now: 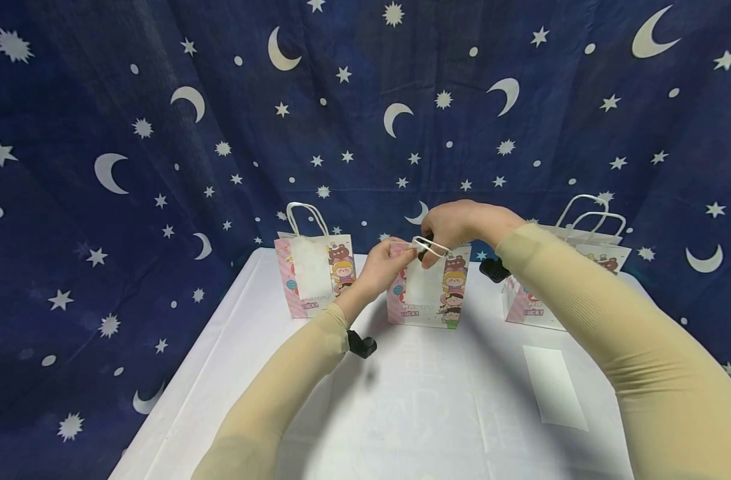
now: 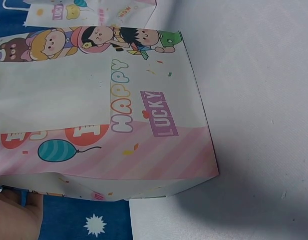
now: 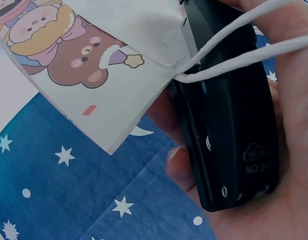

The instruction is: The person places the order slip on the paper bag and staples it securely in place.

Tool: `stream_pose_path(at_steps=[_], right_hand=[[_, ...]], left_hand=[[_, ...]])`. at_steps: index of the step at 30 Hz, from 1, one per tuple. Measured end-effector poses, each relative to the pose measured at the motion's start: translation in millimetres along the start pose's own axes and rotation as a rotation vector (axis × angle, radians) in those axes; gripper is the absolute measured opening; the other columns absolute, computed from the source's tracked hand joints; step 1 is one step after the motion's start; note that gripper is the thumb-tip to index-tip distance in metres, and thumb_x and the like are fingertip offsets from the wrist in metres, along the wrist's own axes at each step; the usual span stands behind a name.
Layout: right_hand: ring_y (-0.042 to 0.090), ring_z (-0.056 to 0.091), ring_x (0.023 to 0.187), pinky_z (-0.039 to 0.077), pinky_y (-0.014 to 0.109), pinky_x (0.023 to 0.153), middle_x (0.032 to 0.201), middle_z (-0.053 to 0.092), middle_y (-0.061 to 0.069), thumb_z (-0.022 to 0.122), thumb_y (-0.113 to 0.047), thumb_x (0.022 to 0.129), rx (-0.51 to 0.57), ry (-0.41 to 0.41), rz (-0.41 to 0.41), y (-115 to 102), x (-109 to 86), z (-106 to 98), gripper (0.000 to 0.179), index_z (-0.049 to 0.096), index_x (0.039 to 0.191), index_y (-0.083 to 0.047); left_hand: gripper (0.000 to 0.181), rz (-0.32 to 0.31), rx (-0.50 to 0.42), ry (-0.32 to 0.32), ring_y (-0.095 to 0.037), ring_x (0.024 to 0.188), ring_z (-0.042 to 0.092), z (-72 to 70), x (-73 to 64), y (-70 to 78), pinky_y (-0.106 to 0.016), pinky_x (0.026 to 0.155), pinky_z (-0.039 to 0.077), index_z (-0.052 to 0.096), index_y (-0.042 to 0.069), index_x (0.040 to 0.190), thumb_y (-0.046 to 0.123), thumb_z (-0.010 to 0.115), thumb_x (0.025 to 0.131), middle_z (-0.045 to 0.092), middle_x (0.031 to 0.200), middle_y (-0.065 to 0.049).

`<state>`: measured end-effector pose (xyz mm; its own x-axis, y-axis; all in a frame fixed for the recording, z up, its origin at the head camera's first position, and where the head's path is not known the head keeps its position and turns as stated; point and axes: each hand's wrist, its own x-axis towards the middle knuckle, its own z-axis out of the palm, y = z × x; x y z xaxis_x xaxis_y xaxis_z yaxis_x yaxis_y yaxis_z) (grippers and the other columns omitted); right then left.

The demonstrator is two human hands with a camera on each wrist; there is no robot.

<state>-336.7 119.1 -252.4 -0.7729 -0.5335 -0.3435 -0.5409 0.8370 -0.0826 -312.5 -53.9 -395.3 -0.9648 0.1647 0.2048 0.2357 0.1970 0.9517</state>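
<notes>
In the head view a pink and white cartoon gift bag [image 1: 428, 316] stands upright in the middle of the table. A blank white sheet [image 1: 424, 283] lies against its front. At the bag's top left edge my left hand [image 1: 382, 268] pinches the paper between thumb and fingers. My right hand [image 1: 458, 225] grips a black stapler [image 3: 239, 120] over the top edge. In the right wrist view the stapler's jaws straddle the bag's rim and the sheet, and white rope handles [image 3: 244, 62] cross its body. The left wrist view shows the bag's front [image 2: 159, 155]; the left fingertips are hidden there.
A similar bag [image 1: 284, 267] with a white sheet on its front stands to the left. Another bag [image 1: 521, 303] stands at the right, partly behind my right arm. A loose white sheet [image 1: 556, 387] lies on the white tablecloth [image 1: 413, 413]. A starry blue curtain [image 1: 341, 87] hangs behind.
</notes>
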Motion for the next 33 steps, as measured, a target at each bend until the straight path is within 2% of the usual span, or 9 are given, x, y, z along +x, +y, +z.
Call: stream_pose_path(at_steps=[6,15,21,27,33], right_hand=[[0.023,0.063,0.086,0.053,0.044,0.079,0.095,0.069,0.0,0.084,-0.05,0.078,-0.003,0.013,-0.01,0,-2.0,0,0.046,0.073,0.103,-0.013],[0.022,0.061,0.08,0.051,0.04,0.073,0.088,0.067,0.001,0.084,-0.049,0.08,-0.048,0.031,-0.025,-3,-1.2,2,0.043,0.071,0.099,-0.013],[0.02,0.059,0.075,0.047,0.038,0.07,0.082,0.064,0.0,0.081,-0.049,0.082,-0.104,0.044,-0.056,-4,-2.1,5,0.037,0.069,0.093,-0.015],[0.02,0.058,0.074,0.047,0.038,0.069,0.081,0.063,-0.001,0.077,-0.045,0.086,-0.154,0.061,-0.085,-8,-3.0,8,0.034,0.066,0.093,-0.015],[0.019,0.057,0.071,0.044,0.036,0.066,0.078,0.061,-0.001,0.075,-0.044,0.086,-0.171,0.07,-0.087,-11,-3.4,10,0.031,0.065,0.091,-0.015]], left_hand=[[0.024,0.0,0.004,-0.004,-0.012,0.091,0.058,0.1,0.5,0.0,-0.027,0.076,0.049,0.071,0.009,0.11,0.029,0.072,0.097,0.066,0.104,0.0],[0.022,0.002,0.009,-0.001,-0.013,0.086,0.054,0.4,0.3,0.1,-0.027,0.071,0.047,0.069,0.009,0.106,0.029,0.071,0.098,0.06,0.09,0.0],[0.02,0.011,0.023,0.0,-0.012,0.087,0.053,0.3,-0.6,1.2,-0.027,0.074,0.046,0.069,0.007,0.107,0.026,0.071,0.098,0.06,0.092,0.001],[0.019,0.002,0.029,-0.004,-0.013,0.088,0.053,-0.2,-0.7,1.0,-0.027,0.075,0.045,0.068,0.009,0.106,0.027,0.071,0.099,0.061,0.095,0.001],[0.018,0.01,0.032,-0.005,-0.012,0.087,0.053,-0.2,-1.2,0.8,-0.027,0.075,0.045,0.067,0.009,0.106,0.025,0.07,0.099,0.063,0.095,0.001]])
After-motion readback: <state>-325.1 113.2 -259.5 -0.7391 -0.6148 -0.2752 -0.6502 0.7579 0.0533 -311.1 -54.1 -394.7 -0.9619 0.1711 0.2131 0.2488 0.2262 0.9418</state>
